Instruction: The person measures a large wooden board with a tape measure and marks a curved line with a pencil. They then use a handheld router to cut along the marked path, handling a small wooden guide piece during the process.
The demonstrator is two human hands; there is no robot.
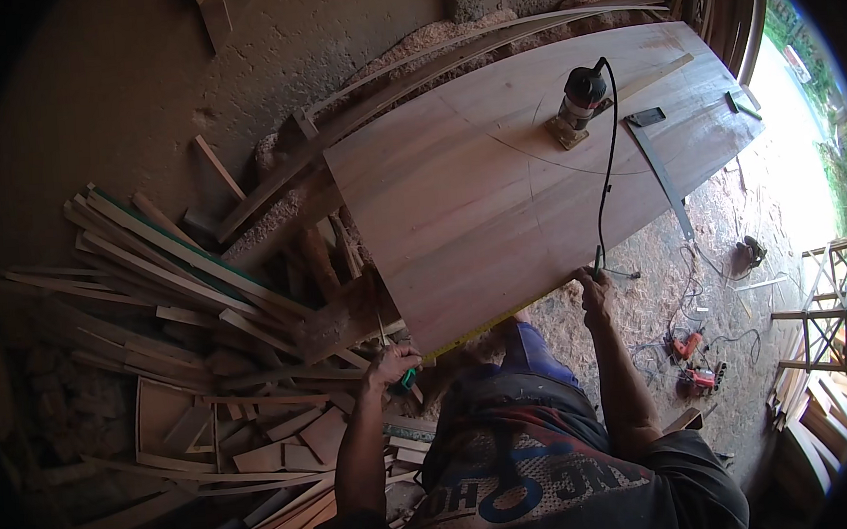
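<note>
A wide pale wooden board lies in front of me, with thin curved and straight lines drawn on it. At its near left corner, my left hand is closed around a green tape measure. The yellow tape blade runs from there along the board's near edge toward the right. My right hand is at the same edge farther right, fingers curled; what they pinch is too small to make out. Beside those fingers hangs the black cord of an upright router standing on the board.
A metal square lies across the board's right part, near a wooden strip. Offcuts and long strips are heaped on the left. Red power tools with cords and a dark tool rest on the shaving-strewn floor at right.
</note>
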